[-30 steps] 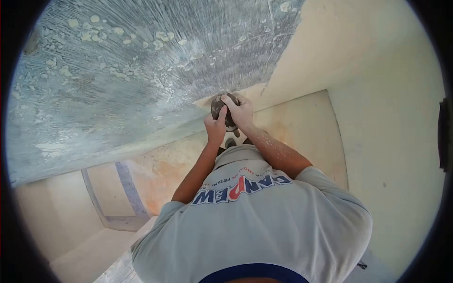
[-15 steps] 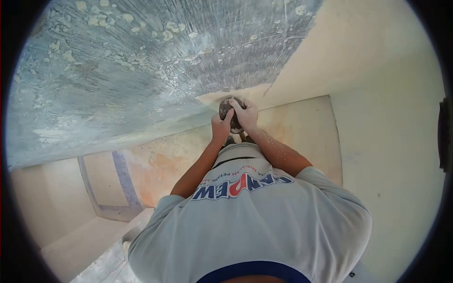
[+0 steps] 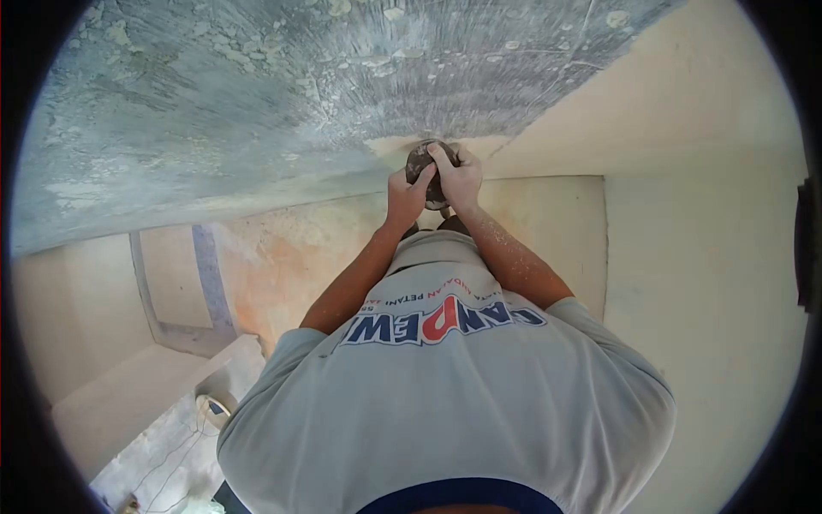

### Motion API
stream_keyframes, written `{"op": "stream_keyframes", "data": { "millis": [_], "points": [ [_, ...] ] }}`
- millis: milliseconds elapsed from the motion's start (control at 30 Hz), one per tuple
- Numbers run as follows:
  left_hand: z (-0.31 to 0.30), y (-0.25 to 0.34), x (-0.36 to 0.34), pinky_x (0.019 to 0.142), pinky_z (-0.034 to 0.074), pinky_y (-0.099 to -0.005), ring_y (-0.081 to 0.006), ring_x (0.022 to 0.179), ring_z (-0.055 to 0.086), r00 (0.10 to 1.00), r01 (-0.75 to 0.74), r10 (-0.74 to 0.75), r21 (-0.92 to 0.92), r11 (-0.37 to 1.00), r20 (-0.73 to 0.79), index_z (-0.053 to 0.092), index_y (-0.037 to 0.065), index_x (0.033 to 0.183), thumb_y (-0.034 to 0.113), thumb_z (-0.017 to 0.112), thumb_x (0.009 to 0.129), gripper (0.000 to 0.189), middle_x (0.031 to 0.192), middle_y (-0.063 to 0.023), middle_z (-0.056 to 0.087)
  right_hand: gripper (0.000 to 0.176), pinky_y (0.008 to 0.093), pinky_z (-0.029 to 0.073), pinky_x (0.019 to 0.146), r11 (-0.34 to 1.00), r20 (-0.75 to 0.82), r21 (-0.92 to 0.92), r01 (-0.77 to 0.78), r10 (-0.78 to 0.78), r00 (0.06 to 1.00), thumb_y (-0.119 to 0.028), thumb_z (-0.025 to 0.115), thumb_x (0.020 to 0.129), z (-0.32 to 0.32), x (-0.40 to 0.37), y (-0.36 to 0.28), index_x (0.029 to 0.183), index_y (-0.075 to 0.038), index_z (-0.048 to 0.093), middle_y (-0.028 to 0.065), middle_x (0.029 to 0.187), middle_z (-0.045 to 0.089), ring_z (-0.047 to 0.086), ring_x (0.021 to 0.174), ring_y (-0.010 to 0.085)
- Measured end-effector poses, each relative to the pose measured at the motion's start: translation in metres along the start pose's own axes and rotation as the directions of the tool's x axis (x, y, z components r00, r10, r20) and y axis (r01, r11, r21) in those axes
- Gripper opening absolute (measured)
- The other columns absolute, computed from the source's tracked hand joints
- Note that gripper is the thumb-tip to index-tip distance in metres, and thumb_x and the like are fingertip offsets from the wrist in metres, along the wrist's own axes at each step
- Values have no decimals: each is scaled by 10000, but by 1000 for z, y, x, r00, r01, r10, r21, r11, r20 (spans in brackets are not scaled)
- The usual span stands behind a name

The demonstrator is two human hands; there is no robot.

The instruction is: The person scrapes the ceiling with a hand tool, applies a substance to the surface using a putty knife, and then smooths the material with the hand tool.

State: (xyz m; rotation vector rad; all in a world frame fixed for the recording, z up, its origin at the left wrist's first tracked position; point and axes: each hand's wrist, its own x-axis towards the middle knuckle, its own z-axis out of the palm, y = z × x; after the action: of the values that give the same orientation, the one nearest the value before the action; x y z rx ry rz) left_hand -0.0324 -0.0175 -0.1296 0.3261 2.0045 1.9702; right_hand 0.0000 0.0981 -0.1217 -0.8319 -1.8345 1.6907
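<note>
Both of my hands grip one dark, rounded object dusted with pale powder (image 3: 419, 160), its exact kind unclear. My left hand (image 3: 406, 196) holds its left side, thumb laid across the face. On the right side, my right hand (image 3: 459, 177) is wrapped round it with the thumb near the top; pale dust covers this hand and forearm. The object's upper end is at the lower part of a wall (image 3: 257, 111) with a blue-grey, streaked and blotchy surface. A cream patch of that wall lies just around the object's top.
A smooth cream wall area (image 3: 676, 94) adjoins the blue-grey part at the right. Below lies a floor with orange stains (image 3: 282, 265). At the lower left are a ledge (image 3: 231, 364), a round pale object (image 3: 212, 409) and thin wires. A pale wall (image 3: 702, 317) stands at the right.
Both hands and the dark object have moved slightly up in the view. The view has shifted, and the round pale object and wires at the lower left now show more fully.
</note>
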Motion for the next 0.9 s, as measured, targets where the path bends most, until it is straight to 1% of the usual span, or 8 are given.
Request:
{"op": "stream_keyframes", "data": {
  "millis": [133, 200, 267, 333, 367, 567, 700, 900],
  "points": [
    [6, 6, 3, 632, 494, -293, -66, 719, 571, 1000, -27, 27, 35, 999, -8, 680, -54, 922, 180, 678, 933, 234, 748, -30, 672, 372, 299, 478, 589, 999, -16, -27, -28, 28, 999, -334, 806, 816, 3, 5, -1, 783, 21, 699, 75, 648, 654, 555, 610, 97],
    [6, 24, -1, 623, 494, -296, -69, 707, 573, 999, 10, -11, -6, 1000, -30, 679, -53, 913, 183, 683, 930, 237, 741, -31, 670, 390, 294, 473, 586, 983, -38, 184, 0, 7, 999, -338, 811, 811, 6, 2, -7, 758, 27, 684, 62, 627, 625, 534, 607, 90],
    [3, 30, -3, 616, 491, -295, -68, 701, 571, 999, -11, 10, -9, 1000, -33, 681, -46, 904, 188, 684, 930, 235, 736, -27, 667, 406, 287, 468, 584, 989, -48, 147, 24, -17, 999, -338, 817, 804, 4, 3, -4, 722, 30, 665, 55, 609, 599, 518, 603, 87],
    [-1, -2, -4, 619, 492, -295, -68, 707, 571, 1000, -6, 4, 124, 992, 19, 681, -43, 900, 194, 687, 928, 239, 733, -32, 668, 417, 301, 458, 570, 988, -7, -153, -28, 27, 1000, -333, 822, 796, -4, 3, 18, 697, 32, 645, 61, 597, 587, 498, 587, 94],
    [-1, -17, -5, 621, 493, -298, -70, 707, 570, 998, 60, -61, 108, 992, 5, 681, -47, 895, 201, 692, 925, 250, 732, -33, 669, 429, 319, 438, 549, 999, -47, 28, -16, 17, 999, -326, 824, 793, 4, -1, 22, 675, 33, 621, 55, 578, 557, 456, 568, 101],
    [3, 37, -5, 629, 494, -291, -65, 716, 566, 999, 34, -35, -41, 999, -25, 681, -50, 940, 183, 685, 933, 233, 745, -24, 665, 376, 304, 484, 596, 1000, 3, 19, 19, -19, 1000, -310, 813, 802, -1, 1, -24, 728, 30, 671, 77, 643, 647, 561, 618, 102],
    [6, 4, -8, 621, 483, -288, -62, 702, 547, 997, 8, -8, 7, 1000, -83, 695, -38, 899, 207, 700, 929, 247, 745, 13, 648, 358, 300, 488, 604, 997, -14, -3, -75, 75, 997, -297, 806, 807, 4, -3, -11, 735, 27, 674, 69, 650, 648, 564, 618, 105],
    [3, 44, -4, 607, 478, -283, -50, 702, 551, 994, -13, 8, -45, 999, -108, 695, -43, 906, 224, 703, 920, 267, 730, -4, 655, 348, 309, 447, 551, 997, 41, 28, 70, -71, 997, -309, 783, 830, -2, 3, -43, 758, 18, 684, 52, 612, 607, 520, 580, 102]
  ]
}}
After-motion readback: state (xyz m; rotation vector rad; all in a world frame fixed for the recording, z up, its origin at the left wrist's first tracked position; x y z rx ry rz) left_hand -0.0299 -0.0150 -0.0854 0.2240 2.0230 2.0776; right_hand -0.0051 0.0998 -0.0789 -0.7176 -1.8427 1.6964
